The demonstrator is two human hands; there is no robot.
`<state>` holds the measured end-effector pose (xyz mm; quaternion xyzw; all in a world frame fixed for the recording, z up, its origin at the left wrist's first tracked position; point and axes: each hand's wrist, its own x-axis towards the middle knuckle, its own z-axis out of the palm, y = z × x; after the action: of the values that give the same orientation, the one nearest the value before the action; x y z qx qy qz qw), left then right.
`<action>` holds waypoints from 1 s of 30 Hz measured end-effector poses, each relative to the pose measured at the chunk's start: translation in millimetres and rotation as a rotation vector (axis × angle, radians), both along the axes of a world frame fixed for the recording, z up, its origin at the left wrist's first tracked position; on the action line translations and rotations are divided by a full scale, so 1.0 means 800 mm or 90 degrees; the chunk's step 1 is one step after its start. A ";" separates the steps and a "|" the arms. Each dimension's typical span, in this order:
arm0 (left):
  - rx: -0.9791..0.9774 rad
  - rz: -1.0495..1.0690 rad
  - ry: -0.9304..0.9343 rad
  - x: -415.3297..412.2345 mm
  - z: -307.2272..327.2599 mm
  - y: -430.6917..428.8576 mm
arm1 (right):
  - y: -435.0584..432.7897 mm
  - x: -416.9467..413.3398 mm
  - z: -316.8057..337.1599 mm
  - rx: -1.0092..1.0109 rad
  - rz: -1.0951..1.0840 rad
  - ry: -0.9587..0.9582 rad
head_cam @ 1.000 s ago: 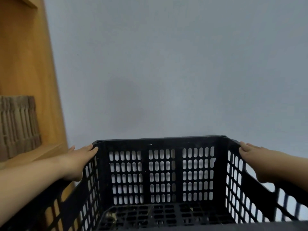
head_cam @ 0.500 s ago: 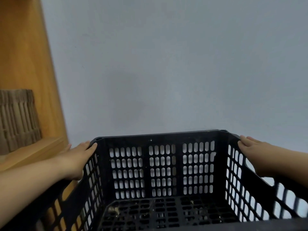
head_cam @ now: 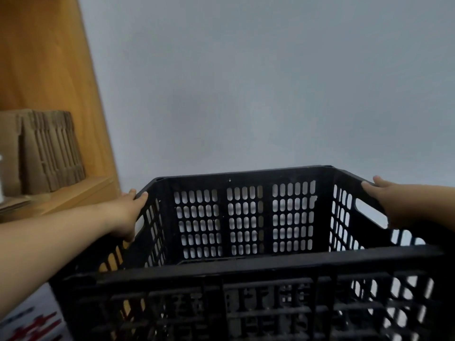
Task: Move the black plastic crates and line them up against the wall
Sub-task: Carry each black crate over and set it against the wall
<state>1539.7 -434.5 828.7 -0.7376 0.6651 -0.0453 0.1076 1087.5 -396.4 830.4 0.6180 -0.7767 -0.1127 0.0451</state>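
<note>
A black plastic crate (head_cam: 246, 215) with slotted walls fills the lower half of the view, held off the ground in front of a plain grey-white wall (head_cam: 258, 94). My left hand (head_cam: 124, 214) grips the crate's left side at its handle slot, fingers over the rim. On the right rim, my right hand (head_cam: 391, 200) holds the crate beside the right handle slot. The crate's near wall is close to the camera and blurred. Its far wall faces the wall.
A wooden shelf unit (head_cam: 49, 94) stands at the left, with a stack of flattened cardboard (head_cam: 49, 153) on its ledge. A white surface with red and blue print (head_cam: 32, 321) shows at the lower left.
The crate's near wall has come into view and hides the crate floor that showed before. Both hands keep their grip on the side rims.
</note>
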 end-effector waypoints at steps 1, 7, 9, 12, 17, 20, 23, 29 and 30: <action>-0.005 0.000 0.002 0.002 -0.002 0.001 | 0.004 0.000 0.000 -0.001 0.000 -0.005; -0.038 -0.017 0.002 0.008 -0.005 0.002 | 0.022 -0.002 0.004 -0.007 -0.020 -0.049; -0.038 -0.019 0.004 0.008 -0.006 0.001 | 0.024 0.000 0.004 -0.012 -0.020 -0.051; -0.041 -0.023 -0.008 0.008 -0.006 0.000 | 0.025 0.001 0.006 -0.021 -0.019 -0.051; -0.040 -0.028 -0.019 0.006 -0.007 0.001 | 0.027 0.001 0.007 -0.021 -0.022 -0.066; -0.038 -0.033 -0.033 0.009 -0.005 0.001 | 0.028 0.003 0.007 -0.018 -0.022 -0.054; -0.032 -0.024 -0.028 0.016 -0.004 0.002 | 0.028 0.007 0.007 -0.016 -0.021 -0.044; -0.032 -0.034 -0.020 0.022 -0.006 0.003 | 0.030 0.014 0.006 -0.021 -0.030 -0.055; -0.033 -0.034 -0.019 0.021 -0.006 0.002 | 0.030 0.014 0.005 -0.022 -0.030 -0.057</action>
<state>1556.8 -432.6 824.3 -0.7216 0.6813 -0.0760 0.0970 1098.4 -372.3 834.1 0.6032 -0.7941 -0.0726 0.0180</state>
